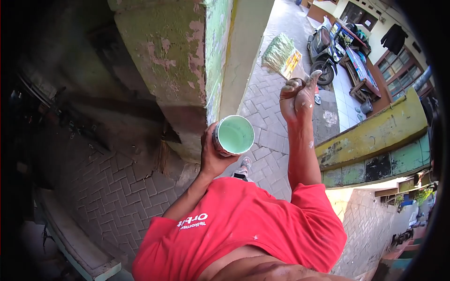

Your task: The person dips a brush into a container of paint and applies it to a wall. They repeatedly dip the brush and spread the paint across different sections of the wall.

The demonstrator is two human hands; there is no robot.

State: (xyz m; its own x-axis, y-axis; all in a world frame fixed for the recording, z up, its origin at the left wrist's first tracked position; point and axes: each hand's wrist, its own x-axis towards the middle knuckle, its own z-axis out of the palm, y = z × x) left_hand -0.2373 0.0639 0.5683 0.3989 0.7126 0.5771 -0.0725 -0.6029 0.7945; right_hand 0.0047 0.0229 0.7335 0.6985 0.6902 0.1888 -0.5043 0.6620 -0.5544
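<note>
My left hand (213, 152) is wrapped round the side of a can of pale green paint (234, 135), held upright in front of my red shirt. The can's open top shows the paint inside, and its rim is smeared. Raised to the right, my right hand (300, 96) is closed on the handle of a wide paintbrush (283, 54). Green paint coats the brush's bristles, which point up and away from me. Spots of paint mark the right hand and forearm. The brush is apart from the wall pillar (187, 61), whose green paint is peeling.
Paving blocks (267, 122) cover the alley floor. A parked motorcycle (323, 51) stands at the upper right, near a wooden bench (363, 70). A low yellow and green wall (375, 126) lies to my right. An upright broom (162, 152) leans by the pillar's base.
</note>
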